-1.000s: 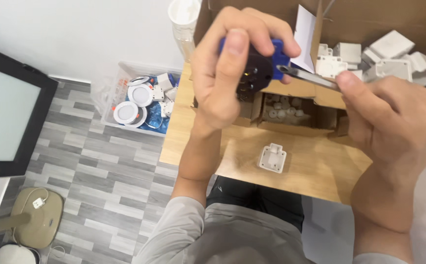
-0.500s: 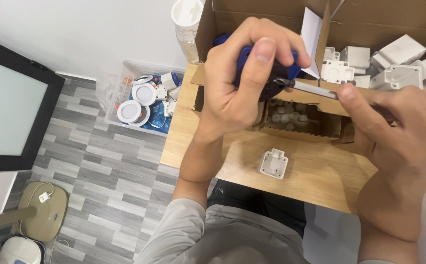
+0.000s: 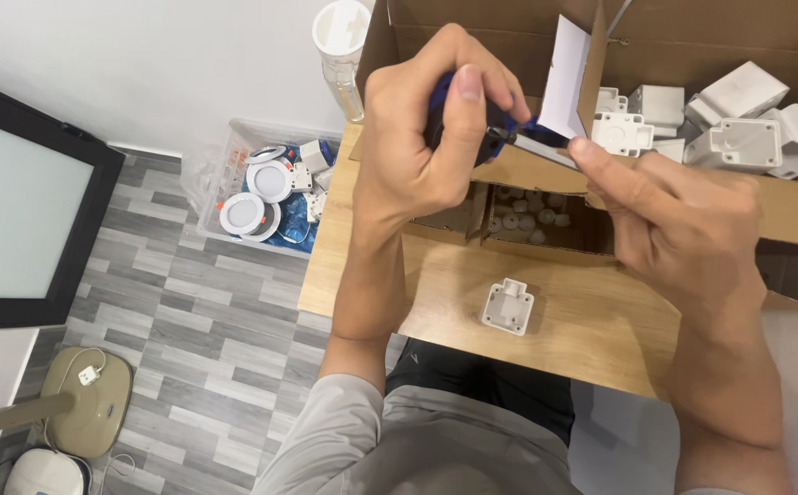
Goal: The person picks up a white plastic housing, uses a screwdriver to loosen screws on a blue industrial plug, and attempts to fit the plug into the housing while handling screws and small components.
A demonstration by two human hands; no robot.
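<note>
A wooden table [image 3: 591,330] fills the middle of the view, with grey plank flooring to its left. On the table's far side stands a large open cardboard box [image 3: 692,37] holding several white plastic housings [image 3: 738,142]. In front of it sits a smaller open cardboard box [image 3: 527,225] with small white round parts inside. On the floor by the table's left edge lies a clear plastic bin [image 3: 225,174] with round white light fittings and blue packaging. A white tube [image 3: 342,46] stands upright near the table's far left corner.

The left hand [image 3: 417,151] is raised above the small box, its fingers clenched around a dark blue tool [image 3: 495,124], thumb pressed along the top. The right hand [image 3: 683,229] meets it from the right, forefinger and thumb pinching a thin flat grey piece [image 3: 541,147] that touches the tool's tip. A single small white plastic housing [image 3: 507,306] lies alone on the bare table, below both hands and near the person's body.
</note>
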